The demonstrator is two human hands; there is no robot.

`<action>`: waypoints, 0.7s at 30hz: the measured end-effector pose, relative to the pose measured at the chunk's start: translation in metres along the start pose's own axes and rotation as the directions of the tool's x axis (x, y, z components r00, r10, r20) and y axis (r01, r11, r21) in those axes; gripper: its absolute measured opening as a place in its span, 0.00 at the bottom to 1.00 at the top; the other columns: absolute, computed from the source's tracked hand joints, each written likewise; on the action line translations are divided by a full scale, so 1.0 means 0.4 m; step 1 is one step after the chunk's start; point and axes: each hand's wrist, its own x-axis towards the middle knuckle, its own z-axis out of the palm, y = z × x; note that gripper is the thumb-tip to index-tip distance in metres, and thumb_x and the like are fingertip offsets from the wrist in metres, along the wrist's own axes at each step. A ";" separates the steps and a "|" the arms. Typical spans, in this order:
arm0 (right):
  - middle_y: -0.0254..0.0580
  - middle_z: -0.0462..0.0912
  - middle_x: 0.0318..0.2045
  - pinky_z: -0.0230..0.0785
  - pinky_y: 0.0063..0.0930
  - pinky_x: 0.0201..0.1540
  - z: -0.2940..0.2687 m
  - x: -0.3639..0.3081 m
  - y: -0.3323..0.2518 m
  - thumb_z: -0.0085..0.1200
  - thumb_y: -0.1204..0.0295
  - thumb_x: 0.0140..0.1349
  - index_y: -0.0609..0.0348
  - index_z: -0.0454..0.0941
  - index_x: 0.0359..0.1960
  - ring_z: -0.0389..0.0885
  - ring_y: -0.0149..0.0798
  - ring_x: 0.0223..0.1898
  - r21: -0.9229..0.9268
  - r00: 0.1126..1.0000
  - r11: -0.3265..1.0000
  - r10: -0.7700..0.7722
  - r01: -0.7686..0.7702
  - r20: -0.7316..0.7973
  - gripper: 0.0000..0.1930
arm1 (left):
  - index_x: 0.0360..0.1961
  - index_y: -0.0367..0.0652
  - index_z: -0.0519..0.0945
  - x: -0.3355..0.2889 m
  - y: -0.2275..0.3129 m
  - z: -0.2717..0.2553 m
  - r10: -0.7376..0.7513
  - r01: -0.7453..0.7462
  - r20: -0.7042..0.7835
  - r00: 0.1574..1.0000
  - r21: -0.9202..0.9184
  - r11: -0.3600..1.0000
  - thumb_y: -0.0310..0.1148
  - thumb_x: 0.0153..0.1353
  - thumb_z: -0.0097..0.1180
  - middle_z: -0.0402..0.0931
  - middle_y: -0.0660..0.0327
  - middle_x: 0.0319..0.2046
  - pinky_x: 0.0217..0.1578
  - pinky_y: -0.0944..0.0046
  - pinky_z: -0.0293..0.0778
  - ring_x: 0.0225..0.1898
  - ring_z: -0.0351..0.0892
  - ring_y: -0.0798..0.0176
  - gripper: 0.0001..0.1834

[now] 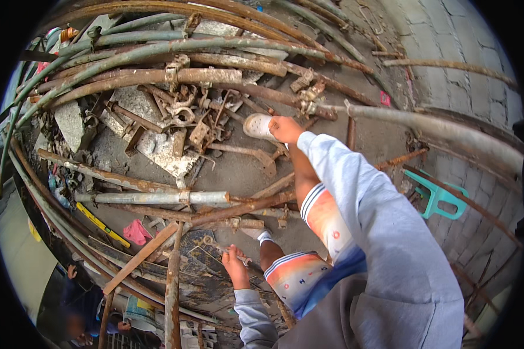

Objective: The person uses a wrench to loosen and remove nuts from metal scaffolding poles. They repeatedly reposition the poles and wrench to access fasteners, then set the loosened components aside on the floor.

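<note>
My left hand (235, 268) is closed around a small metal wrench (244, 260), whose ends show on either side of the fingers. My right hand (286, 129) is closed, knuckles up, beside my light clog (257, 126). Whatever those fingers hold, if anything, is hidden. A rusty pipe (256, 93) passes just beyond this hand, with a rusty clamp (312, 98) on it. To the left of my right hand lies a heap of rusty scaffold couplers (183, 116). Near it rests a threaded rod with a plate (241, 150).
Long rusty and grey pipes (174, 49) cross the far side and curve down the left. A turquoise plastic stool (439, 195) stands by the block wall (466, 35). Also here are a yellow level (103, 224), a pink cloth (137, 232) and another person (78, 299) at lower left.
</note>
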 end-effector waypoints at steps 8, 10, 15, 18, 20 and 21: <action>0.43 0.88 0.35 0.77 0.32 0.46 0.081 0.236 -0.045 0.59 0.74 0.64 0.60 0.83 0.39 0.87 0.38 0.38 0.243 0.981 0.953 -0.191 0.180 0.021 0.05 | 0.28 0.42 0.74 -0.012 0.005 0.227 0.039 -0.053 0.051 0.998 0.319 0.946 0.38 0.70 0.60 0.66 0.73 0.21 0.27 0.66 0.62 0.26 0.63 0.75 0.15; 0.42 0.87 0.33 0.77 0.32 0.42 0.099 0.224 -0.086 0.59 0.72 0.65 0.60 0.82 0.37 0.85 0.36 0.34 0.225 0.967 0.962 -0.194 0.155 0.163 0.05 | 0.28 0.41 0.73 -0.031 -0.048 0.241 0.072 -0.093 0.075 0.995 0.320 0.943 0.38 0.70 0.60 0.66 0.72 0.22 0.28 0.65 0.62 0.27 0.62 0.75 0.16; 0.36 0.83 0.31 0.75 0.26 0.33 0.161 0.151 -0.107 0.54 0.73 0.72 0.60 0.80 0.39 0.82 0.30 0.30 0.284 0.902 0.948 -0.241 0.140 0.358 0.05 | 0.33 0.38 0.75 -0.030 -0.050 0.322 0.129 -0.128 0.015 0.992 0.272 0.954 0.40 0.69 0.59 0.68 0.68 0.21 0.31 0.62 0.67 0.28 0.66 0.70 0.15; 0.36 0.83 0.32 0.76 0.27 0.33 0.201 0.122 -0.106 0.54 0.73 0.72 0.60 0.79 0.41 0.81 0.30 0.30 0.332 0.867 0.939 -0.241 0.095 0.436 0.05 | 0.35 0.36 0.79 -0.014 -0.076 0.296 0.145 -0.143 0.015 0.989 0.290 0.946 0.41 0.69 0.59 0.71 0.68 0.23 0.33 0.62 0.69 0.30 0.68 0.72 0.16; 0.35 0.83 0.32 0.75 0.26 0.34 0.226 0.037 -0.142 0.54 0.72 0.72 0.59 0.79 0.43 0.81 0.29 0.31 0.304 0.824 0.952 -0.192 0.026 0.533 0.05 | 0.42 0.36 0.82 -0.024 -0.125 0.268 0.168 -0.157 -0.029 0.985 0.234 0.959 0.40 0.69 0.59 0.77 0.65 0.26 0.38 0.62 0.72 0.34 0.73 0.71 0.16; 0.35 0.84 0.33 0.74 0.25 0.34 0.241 -0.003 -0.172 0.54 0.71 0.72 0.59 0.79 0.45 0.81 0.29 0.32 0.298 0.794 0.954 -0.180 -0.001 0.581 0.06 | 0.40 0.36 0.82 -0.022 -0.158 0.241 0.200 -0.176 -0.097 0.975 0.212 0.961 0.41 0.68 0.59 0.77 0.64 0.25 0.36 0.61 0.72 0.32 0.73 0.70 0.16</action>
